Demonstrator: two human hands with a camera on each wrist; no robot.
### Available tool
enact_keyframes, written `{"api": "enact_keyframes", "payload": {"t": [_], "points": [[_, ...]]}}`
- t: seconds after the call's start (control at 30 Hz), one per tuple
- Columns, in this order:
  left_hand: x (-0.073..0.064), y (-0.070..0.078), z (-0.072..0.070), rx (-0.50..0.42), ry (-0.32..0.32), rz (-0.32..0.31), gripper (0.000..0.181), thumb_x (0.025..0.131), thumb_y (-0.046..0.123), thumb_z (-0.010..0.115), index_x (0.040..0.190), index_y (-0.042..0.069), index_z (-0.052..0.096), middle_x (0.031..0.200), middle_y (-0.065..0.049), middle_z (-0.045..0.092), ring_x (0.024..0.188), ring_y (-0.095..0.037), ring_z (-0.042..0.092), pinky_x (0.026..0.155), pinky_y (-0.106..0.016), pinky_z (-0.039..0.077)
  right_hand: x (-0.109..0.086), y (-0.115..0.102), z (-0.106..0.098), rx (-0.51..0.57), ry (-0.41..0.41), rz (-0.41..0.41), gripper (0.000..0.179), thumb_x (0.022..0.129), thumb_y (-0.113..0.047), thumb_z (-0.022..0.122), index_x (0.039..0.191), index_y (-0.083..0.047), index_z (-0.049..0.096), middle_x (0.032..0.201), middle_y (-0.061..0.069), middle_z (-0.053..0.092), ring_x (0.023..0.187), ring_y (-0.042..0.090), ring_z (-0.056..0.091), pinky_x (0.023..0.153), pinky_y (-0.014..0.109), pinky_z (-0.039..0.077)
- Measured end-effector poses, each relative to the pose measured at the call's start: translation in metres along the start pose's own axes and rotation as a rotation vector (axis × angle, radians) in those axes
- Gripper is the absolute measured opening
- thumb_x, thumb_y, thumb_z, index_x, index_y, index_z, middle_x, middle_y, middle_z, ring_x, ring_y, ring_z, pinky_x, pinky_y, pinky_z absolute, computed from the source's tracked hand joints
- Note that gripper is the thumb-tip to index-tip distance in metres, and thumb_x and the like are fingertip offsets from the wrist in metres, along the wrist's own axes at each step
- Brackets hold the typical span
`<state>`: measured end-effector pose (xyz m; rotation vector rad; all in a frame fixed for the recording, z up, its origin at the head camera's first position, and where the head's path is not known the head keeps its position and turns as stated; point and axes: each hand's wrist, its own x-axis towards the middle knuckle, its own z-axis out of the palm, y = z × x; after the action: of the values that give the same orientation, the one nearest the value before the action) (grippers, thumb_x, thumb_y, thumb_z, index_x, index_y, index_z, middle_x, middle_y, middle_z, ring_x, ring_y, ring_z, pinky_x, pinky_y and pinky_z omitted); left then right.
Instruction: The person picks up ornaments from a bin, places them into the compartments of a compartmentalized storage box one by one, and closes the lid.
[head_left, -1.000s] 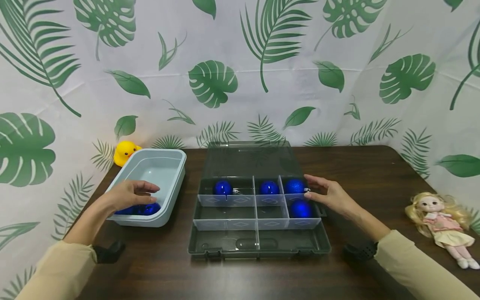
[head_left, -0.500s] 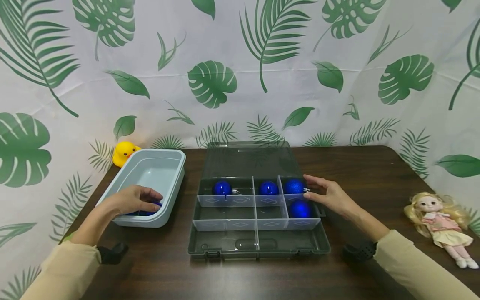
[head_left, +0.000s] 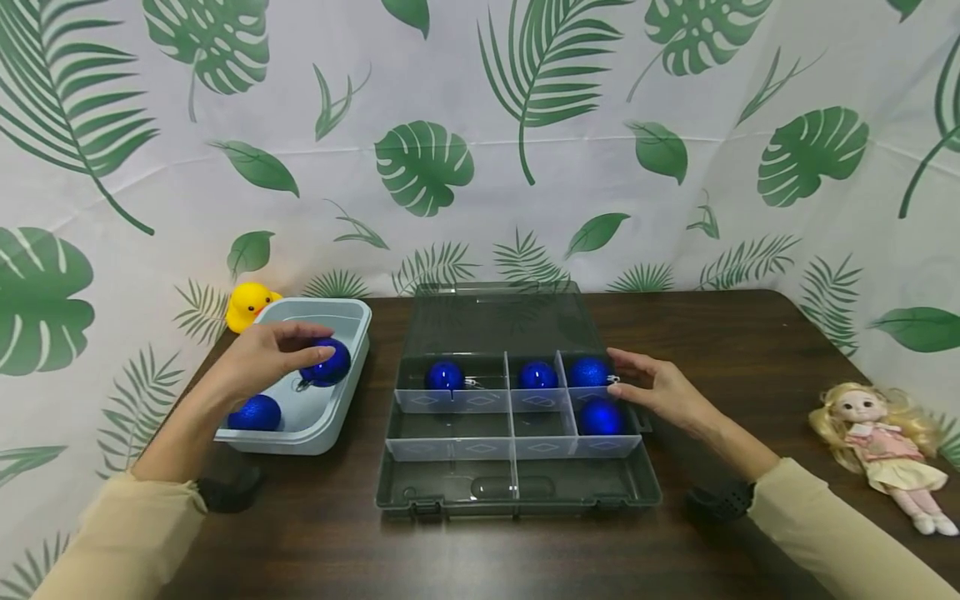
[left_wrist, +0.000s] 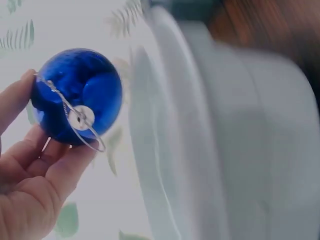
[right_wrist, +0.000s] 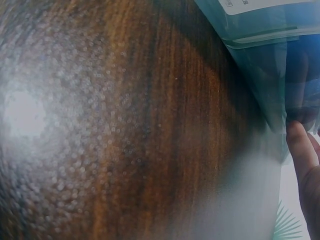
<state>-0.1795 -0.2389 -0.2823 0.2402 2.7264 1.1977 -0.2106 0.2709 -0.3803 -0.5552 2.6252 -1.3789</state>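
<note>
My left hand [head_left: 264, 357] holds a shiny blue Christmas ball [head_left: 330, 364] between thumb and fingers, over the pale blue tub [head_left: 358, 333]. In the left wrist view a silver cap and wire loop show on this ball [left_wrist: 102, 95]. A textured blue ball [head_left: 256, 413] lies in the tub's near left corner. The grey divided box [head_left: 450, 487] stands open, with two shiny balls [head_left: 446, 376] and a glittery ball [head_left: 589, 372] in its back row. A matte blue ball [head_left: 602, 417] sits in the middle row's right compartment. My right hand [head_left: 663, 392] touches the box's right edge, fingers extended.
A yellow rubber duck [head_left: 249, 306] stands behind the tub. The doll [head_left: 881, 450] lies at the far right of the dark wooden table [head_left: 720, 333]. Behind the box base lies its lid [head_left: 502, 321], near the leaf-print cloth [head_left: 480, 208].
My left hand has reached into the tub, taken hold of the shiny ball and lifted it up. The textured ball now shows in the tub. My right hand has stayed in place.
</note>
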Motion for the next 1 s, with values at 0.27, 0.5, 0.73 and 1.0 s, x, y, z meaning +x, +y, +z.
{"api": "enact_keyframes", "payload": {"t": [0.27,0.5,0.73,1.0], "points": [[0.02,0.05,0.046,-0.085,-0.065,0.11,0.045,0.088,0.031,0.066,0.126,0.008,0.059,0.122,-0.013,0.061,0.101,-0.025,0.058,0.086,-0.038,0.052,0.0,0.002,0.001,0.013,0.007,-0.011,0.06,0.091,-0.018,0.063,0.14,0.005,0.037,0.139,0.027,0.044,0.121,0.041,0.048,0.089,0.019,0.048],[0.038,0.089,0.089,-0.134,-0.168,0.235,0.037,0.086,0.023,0.069,0.119,0.008,0.063,0.115,-0.008,0.065,0.101,-0.02,0.061,0.082,-0.033,0.052,0.001,0.001,0.002,0.005,0.013,-0.021,0.06,0.09,-0.017,0.063,0.14,0.005,0.038,0.138,0.027,0.045,0.12,0.041,0.049,0.088,0.014,0.046],[0.057,0.113,0.128,-0.101,-0.265,0.351,0.035,0.085,0.022,0.07,0.117,0.009,0.065,0.114,-0.005,0.068,0.105,-0.016,0.063,0.083,-0.027,0.053,0.001,0.0,0.001,-0.01,0.016,-0.021,0.06,0.09,-0.018,0.064,0.14,0.004,0.038,0.138,0.026,0.045,0.12,0.04,0.049,0.088,0.011,0.044],[0.076,0.122,0.164,-0.09,-0.359,0.43,0.035,0.083,0.022,0.073,0.116,0.011,0.065,0.12,-0.001,0.065,0.111,-0.012,0.06,0.092,-0.023,0.048,0.002,0.001,0.001,0.004,0.016,-0.005,0.06,0.09,-0.019,0.064,0.14,0.003,0.039,0.138,0.026,0.045,0.121,0.04,0.05,0.092,0.026,0.048]]}}
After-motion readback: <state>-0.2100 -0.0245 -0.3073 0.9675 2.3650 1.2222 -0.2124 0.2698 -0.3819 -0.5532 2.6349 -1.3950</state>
